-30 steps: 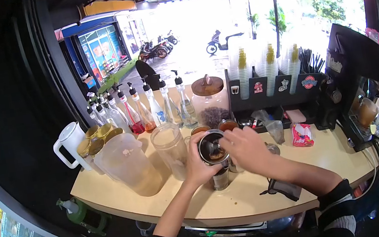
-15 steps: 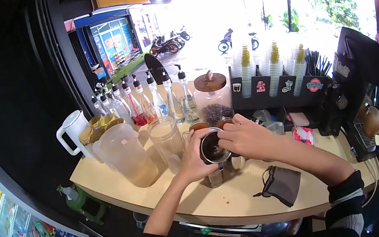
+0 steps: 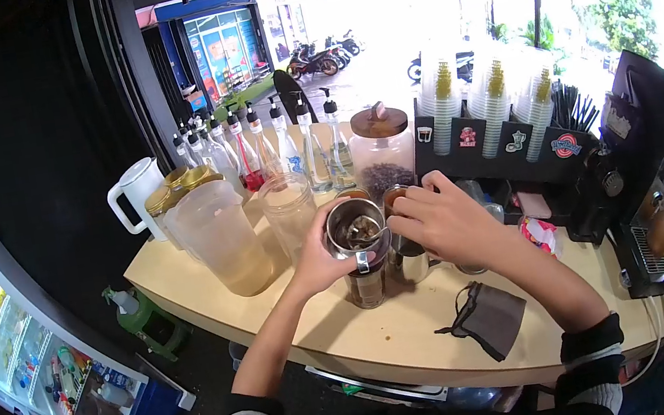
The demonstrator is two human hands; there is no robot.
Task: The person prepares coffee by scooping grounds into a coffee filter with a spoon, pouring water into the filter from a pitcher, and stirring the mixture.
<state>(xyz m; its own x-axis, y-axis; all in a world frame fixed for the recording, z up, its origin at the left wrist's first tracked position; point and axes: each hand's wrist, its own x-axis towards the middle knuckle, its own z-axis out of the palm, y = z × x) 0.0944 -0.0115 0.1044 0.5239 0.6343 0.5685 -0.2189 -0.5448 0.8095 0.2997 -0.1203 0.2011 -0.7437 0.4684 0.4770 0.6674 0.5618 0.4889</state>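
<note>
My left hand [image 3: 319,260] is wrapped around a metal pitcher [image 3: 364,261], tilted so that its open mouth faces me. Dark liquid with bright reflections shows inside. My right hand [image 3: 445,223] pinches the thin handle of what looks like a spoon [image 3: 385,232] at the pitcher's right rim; its lower end dips inside. Beneath the pitcher stands a clear glass [image 3: 369,288], partly covered. To its right is another metal pitcher [image 3: 411,267], half hidden by my right hand. Brown-topped containers [image 3: 396,195] stand just behind my hands.
Left of my hands stand a cloudy plastic jug [image 3: 220,242] and a clear jar [image 3: 288,201]. Behind are pump bottles [image 3: 310,150] and a wooden-lidded jar [image 3: 382,147]. A dark cloth pouch [image 3: 488,317] lies near the counter's [image 3: 352,335] front edge. Cup stacks [image 3: 489,104] stand at back right.
My view has shifted slightly. My right hand has moved off the pitcher's mouth to its right side, exposing the liquid inside. The pitcher has turned, bringing its handle toward me.
</note>
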